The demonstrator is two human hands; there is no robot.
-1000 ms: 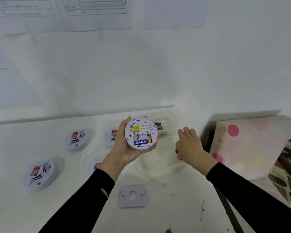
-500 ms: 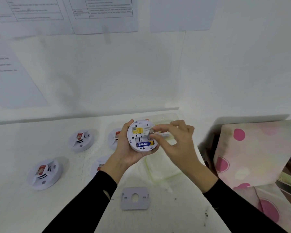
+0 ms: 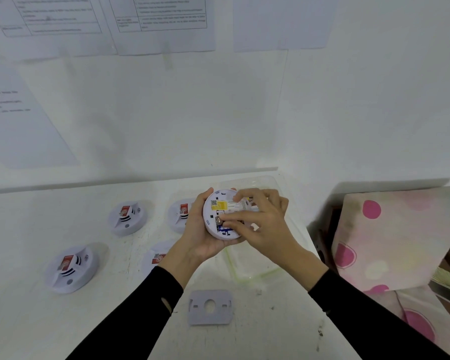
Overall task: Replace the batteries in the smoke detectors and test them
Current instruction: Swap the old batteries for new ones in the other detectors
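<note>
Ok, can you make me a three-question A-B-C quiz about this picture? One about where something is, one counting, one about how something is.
1. Where is the grey plate? A) flat on the table, nearer than the hands B) on a chair C) in a drawer
2. How many smoke detectors lie on the table? A) two B) four C) six
3. How is the held detector turned? A) back showing, open B) front showing C) wrapped in paper
Answers: 1 A, it lies below both wrists. 2 B, four lie beside the left hand. 3 A, its label and a battery show; the right hand pinches that battery.
</note>
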